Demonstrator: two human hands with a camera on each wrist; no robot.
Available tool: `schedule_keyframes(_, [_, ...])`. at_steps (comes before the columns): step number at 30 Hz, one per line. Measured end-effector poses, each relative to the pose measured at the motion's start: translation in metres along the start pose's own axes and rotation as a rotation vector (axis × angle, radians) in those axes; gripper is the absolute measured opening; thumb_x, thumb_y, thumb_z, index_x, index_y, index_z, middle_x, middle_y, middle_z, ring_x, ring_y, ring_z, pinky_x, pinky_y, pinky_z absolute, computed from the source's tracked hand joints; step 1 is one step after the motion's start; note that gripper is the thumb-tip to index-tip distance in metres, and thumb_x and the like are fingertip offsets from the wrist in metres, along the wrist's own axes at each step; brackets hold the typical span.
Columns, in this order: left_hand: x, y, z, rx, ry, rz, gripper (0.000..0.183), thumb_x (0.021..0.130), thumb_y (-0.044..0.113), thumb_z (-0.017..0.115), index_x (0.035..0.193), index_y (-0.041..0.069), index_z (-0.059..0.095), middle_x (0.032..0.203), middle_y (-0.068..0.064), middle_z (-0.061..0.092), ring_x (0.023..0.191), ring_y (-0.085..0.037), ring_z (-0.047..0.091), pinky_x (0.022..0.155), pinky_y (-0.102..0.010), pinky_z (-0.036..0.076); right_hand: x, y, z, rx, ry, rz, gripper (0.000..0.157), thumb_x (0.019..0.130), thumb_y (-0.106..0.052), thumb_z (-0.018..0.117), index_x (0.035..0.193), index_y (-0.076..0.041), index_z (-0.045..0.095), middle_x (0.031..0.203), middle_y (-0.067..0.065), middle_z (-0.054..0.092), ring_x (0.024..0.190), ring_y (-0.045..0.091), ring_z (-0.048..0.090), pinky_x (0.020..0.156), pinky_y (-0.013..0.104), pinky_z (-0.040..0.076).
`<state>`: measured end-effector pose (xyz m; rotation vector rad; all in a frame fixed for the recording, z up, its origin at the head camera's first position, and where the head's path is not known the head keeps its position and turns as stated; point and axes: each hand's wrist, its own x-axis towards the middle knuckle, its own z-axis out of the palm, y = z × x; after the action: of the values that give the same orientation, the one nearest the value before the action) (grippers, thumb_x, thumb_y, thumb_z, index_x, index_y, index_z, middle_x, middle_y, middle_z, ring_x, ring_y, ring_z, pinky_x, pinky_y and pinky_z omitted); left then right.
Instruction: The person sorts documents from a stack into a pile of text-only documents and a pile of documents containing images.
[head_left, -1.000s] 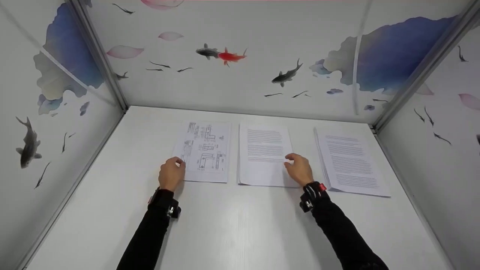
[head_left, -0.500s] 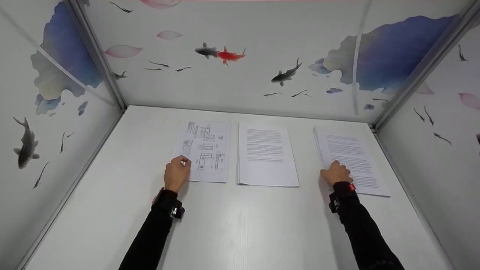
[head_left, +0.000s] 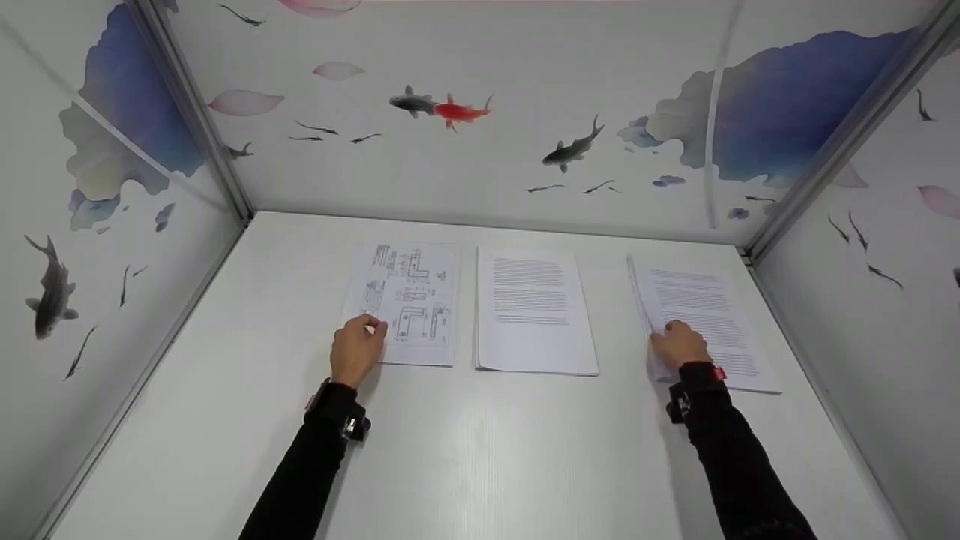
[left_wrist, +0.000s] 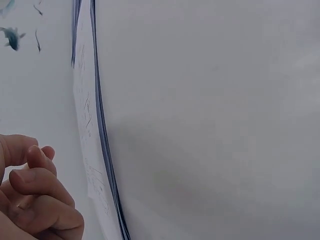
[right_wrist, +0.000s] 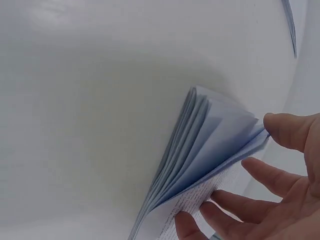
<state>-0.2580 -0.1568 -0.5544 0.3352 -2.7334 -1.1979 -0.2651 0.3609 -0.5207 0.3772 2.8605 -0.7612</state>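
At the left, a sheet with technical drawings tops a thin stack of paper. My left hand hovers over its near-left corner, fingers loosely curled, thumb close to the index finger. Between those fingers the left wrist view shows nothing held. My right hand is at the left edge of the right stack of printed paper. In the right wrist view its thumb presses the edge of raised sheets, while the other fingers lie over the printed top page. The sheets fan apart at that corner.
Between the two lies a middle paper stack with a text page on top. All three stacks lie towards the back of the white table. Walls printed with fish and petals enclose it at the back and sides.
My right hand has moved right, from the middle stack to the right stack, and now has hold of its left edge. My left hand has shifted slightly right over the drawing sheet.
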Motion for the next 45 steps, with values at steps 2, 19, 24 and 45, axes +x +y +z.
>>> schedule_keyframes(2, [0.000, 0.001, 0.000, 0.000, -0.004, -0.002, 0.022, 0.095, 0.027, 0.060, 0.095, 0.007, 0.070, 0.070, -0.006, 0.062, 0.060, -0.018, 0.052, 0.051, -0.028, 0.034, 0.002, 0.001, -0.001, -0.001, 0.008, -0.018, 0.052, 0.098, -0.024, 0.036, 0.134, 0.014, 0.044, 0.134, 0.039, 0.047, 0.116, 0.051, 0.051, 0.095, 0.057, 0.043])
schedule_keyframes(19, [-0.004, 0.001, 0.004, -0.042, -0.034, 0.044, 0.023, 0.094, 0.028, 0.063, 0.086, 0.007, 0.068, 0.067, -0.003, 0.056, 0.059, -0.017, 0.049, 0.052, -0.028, 0.035, 0.012, 0.028, 0.005, -0.044, 0.303, -0.093, 0.051, 0.093, -0.001, 0.041, 0.143, -0.002, 0.040, 0.111, 0.040, 0.059, 0.096, 0.055, 0.059, 0.074, 0.062, 0.048])
schedule_keyframes(24, [-0.004, 0.002, 0.006, -0.050, -0.014, 0.078, 0.020, 0.092, 0.025, 0.064, 0.085, 0.007, 0.069, 0.064, -0.001, 0.054, 0.057, -0.016, 0.048, 0.051, -0.027, 0.034, 0.014, 0.034, 0.000, -0.050, 0.260, -0.099, 0.040, 0.095, -0.007, 0.038, 0.127, 0.010, 0.055, 0.124, 0.037, 0.056, 0.112, 0.055, 0.054, 0.091, 0.063, 0.044])
schedule_keyframes(45, [-0.007, 0.003, 0.009, -0.059, -0.040, 0.057, 0.021, 0.094, 0.026, 0.062, 0.092, 0.007, 0.070, 0.069, -0.004, 0.059, 0.060, -0.017, 0.050, 0.053, -0.027, 0.036, 0.007, 0.038, 0.007, -0.051, 0.320, -0.106, 0.066, 0.085, 0.000, 0.039, 0.150, 0.003, 0.025, 0.093, 0.040, 0.060, 0.073, 0.050, 0.060, 0.057, 0.056, 0.047])
